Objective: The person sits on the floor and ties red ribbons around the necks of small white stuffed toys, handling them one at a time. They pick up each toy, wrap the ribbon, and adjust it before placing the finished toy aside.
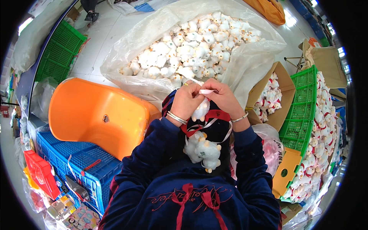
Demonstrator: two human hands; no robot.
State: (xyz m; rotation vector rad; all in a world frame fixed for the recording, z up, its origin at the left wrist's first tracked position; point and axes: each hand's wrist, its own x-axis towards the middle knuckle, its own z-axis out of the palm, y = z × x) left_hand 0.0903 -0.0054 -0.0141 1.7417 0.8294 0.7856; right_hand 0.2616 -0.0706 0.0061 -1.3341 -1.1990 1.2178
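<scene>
Above my lap, my left hand (185, 102) and my right hand (224, 100) are close together with fingers pinched. Between them runs a white ribbon (207, 91), one end of it sticking up past my left fingers. Just under the fingertips hangs a small white plush toy (200, 112), partly covered by my left hand. A red ribbon (217, 114) and loose white ribbon lie over my thighs below it. Nearer my body, more white plush toys (203, 150) with orange-tan feet rest on my lap, touching each other.
Ahead, a large clear plastic bag (130, 46) lies spread with many white plush toys. An orange plastic chair (92, 111) and a blue crate (103, 174) stand left. On the right are a cardboard box (285, 90) and green crate (301, 111) beside toys with red ribbons.
</scene>
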